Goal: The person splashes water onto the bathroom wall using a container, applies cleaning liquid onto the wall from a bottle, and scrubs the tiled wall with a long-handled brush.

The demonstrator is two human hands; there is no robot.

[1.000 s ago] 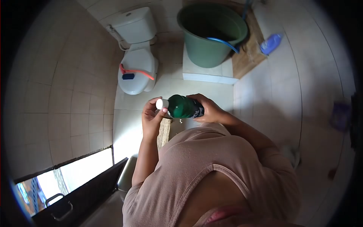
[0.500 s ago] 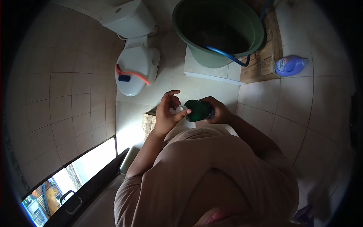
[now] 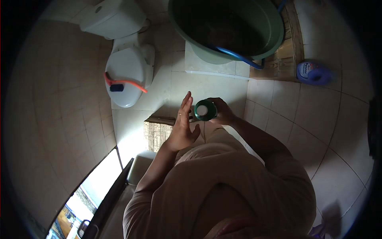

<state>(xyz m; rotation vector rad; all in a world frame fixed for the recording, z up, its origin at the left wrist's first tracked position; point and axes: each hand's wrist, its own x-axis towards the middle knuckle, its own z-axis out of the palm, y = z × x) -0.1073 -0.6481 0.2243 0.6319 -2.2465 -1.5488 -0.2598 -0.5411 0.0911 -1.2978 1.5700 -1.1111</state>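
In the head view my right hand (image 3: 223,112) is wrapped around a green bottle (image 3: 211,104), held upright in front of my body. Its white cap (image 3: 202,110) faces up at the camera. My left hand (image 3: 183,129) is just left of the bottle, its fingers stretched out and its thumb apart, with nothing seen in it. A narrow gap separates the left fingers from the bottle. The label and lower part of the bottle are hidden.
A white toilet (image 3: 126,71) at the upper left carries an orange-handled brush (image 3: 129,82) on its lid. A large green tub (image 3: 187,38) with a blue hose (image 3: 238,57) stands at the top. A purple bottle (image 3: 314,73) is at the right, a wooden block (image 3: 158,133) left of my hands.
My left hand has come off the bottle's top and its fingers have straightened. The bottle, still in my right hand, has tilted upright so the cap faces the camera.
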